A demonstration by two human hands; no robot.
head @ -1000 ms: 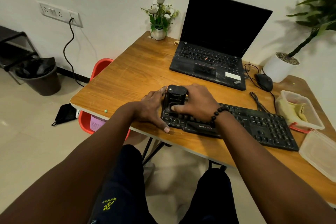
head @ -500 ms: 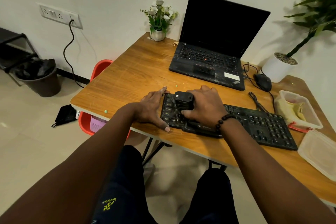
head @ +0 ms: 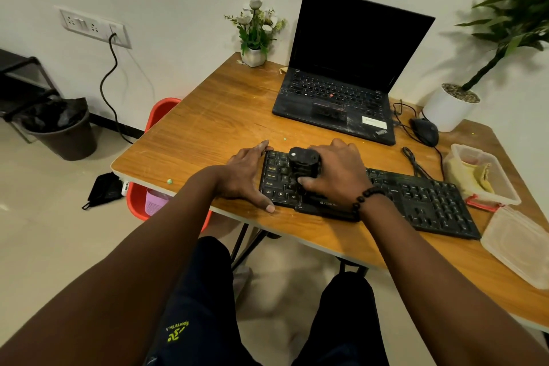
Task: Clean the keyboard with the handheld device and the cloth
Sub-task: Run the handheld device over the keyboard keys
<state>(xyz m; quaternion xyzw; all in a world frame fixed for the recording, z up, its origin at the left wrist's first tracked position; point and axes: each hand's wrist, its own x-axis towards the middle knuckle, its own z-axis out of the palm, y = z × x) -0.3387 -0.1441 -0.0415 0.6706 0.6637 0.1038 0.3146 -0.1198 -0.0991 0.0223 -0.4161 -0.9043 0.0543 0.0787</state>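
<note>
A black keyboard lies along the near edge of the wooden table. My right hand grips a small black handheld device that stands upright on the keys near the keyboard's left end. My left hand presses flat against the keyboard's left edge, thumb at the front corner and fingers at the back corner. A yellow cloth lies folded in an open plastic container at the right.
An open black laptop stands behind the keyboard, with a mouse and its cable to the right. A container lid rests at the table's right edge. A flower pot and a white planter stand at the back.
My right hand has slid the device a little to the right along the keys, uncovering the leftmost key columns. My left hand has stayed on the keyboard's left edge.
</note>
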